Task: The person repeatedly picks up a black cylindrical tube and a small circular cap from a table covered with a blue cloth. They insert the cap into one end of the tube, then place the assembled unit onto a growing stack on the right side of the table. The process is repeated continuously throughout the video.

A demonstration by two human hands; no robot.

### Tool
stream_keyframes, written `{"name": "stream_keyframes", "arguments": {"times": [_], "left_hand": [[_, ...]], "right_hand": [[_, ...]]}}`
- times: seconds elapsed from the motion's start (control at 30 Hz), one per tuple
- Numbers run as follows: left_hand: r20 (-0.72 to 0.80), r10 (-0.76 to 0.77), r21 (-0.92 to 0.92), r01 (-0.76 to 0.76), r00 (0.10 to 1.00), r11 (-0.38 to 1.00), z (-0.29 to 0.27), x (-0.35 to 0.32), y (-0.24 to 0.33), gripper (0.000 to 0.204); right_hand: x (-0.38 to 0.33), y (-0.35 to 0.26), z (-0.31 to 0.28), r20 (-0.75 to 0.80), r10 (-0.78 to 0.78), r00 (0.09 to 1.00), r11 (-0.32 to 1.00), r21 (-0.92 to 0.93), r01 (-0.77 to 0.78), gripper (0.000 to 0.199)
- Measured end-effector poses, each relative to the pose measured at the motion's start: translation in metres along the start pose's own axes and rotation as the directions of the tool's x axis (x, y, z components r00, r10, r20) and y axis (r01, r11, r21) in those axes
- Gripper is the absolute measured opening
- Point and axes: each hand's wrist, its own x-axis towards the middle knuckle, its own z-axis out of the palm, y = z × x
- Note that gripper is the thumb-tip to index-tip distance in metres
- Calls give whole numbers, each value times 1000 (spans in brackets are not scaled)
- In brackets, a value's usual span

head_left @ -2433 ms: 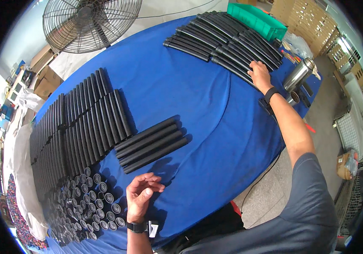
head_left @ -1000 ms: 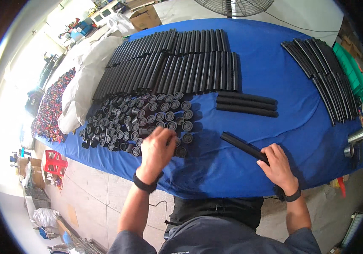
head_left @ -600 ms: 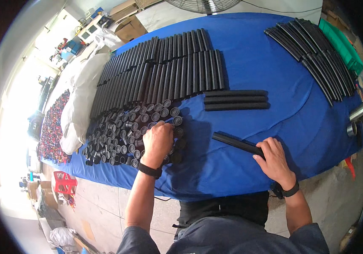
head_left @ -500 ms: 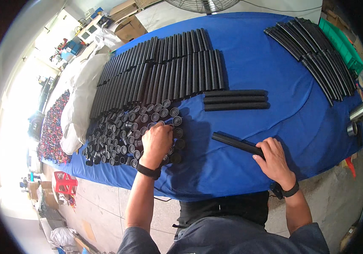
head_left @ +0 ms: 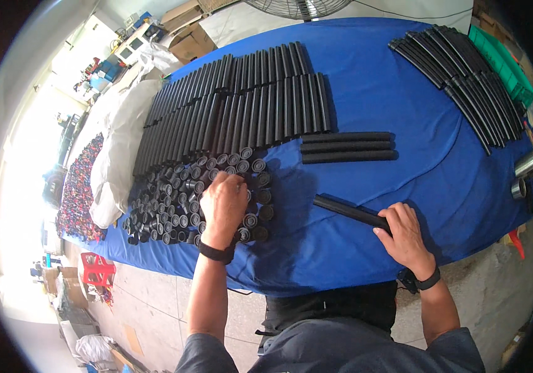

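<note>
My right hand (head_left: 405,234) grips the near end of a black tube (head_left: 348,211), which slants up to the left just above or on the blue cloth; I cannot tell if it touches. My left hand (head_left: 224,202) is over a spread of round black caps (head_left: 173,219), its fingers curled down among them. Whatever those fingers hold is hidden behind the hand. Many caps show ringed round faces; others lie on their sides. Three black tubes (head_left: 347,147) lie side by side beyond my hands.
Long rows of black tubes (head_left: 241,105) cover the far left of the blue-covered table (head_left: 366,81). More tubes (head_left: 465,87) lie at the far right, by a green crate (head_left: 502,68). A metal cylinder (head_left: 532,160) stands at the right edge. White sacking (head_left: 120,149) borders small multicoloured pieces (head_left: 80,193).
My left hand has shifted slightly left among the caps, with its fingers still curled. My right hand and its tube have hardly moved.
</note>
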Motion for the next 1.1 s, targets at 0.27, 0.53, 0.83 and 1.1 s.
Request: {"name": "stream_keyframes", "arguments": {"times": [0.27,0.53,0.83,1.1], "left_hand": [[209,3,-974,208,978,-93,-12,-29,45,8],[460,482,-131,593,746,-794,86,-31,111,23],[488,582,-319,754,650,-574,114,-3,117,39],[392,731,-576,769,558,-278,102,-13,117,55]], "right_hand": [[0,0,2,-2,6,1000,1000,-10,-6,32],[-18,12,-29,-57,241,969,964,128,-233,30],[-45,16,-55,43,462,886,825,347,-447,36],[-21,8,-44,245,315,917,806,440,-395,34]]}}
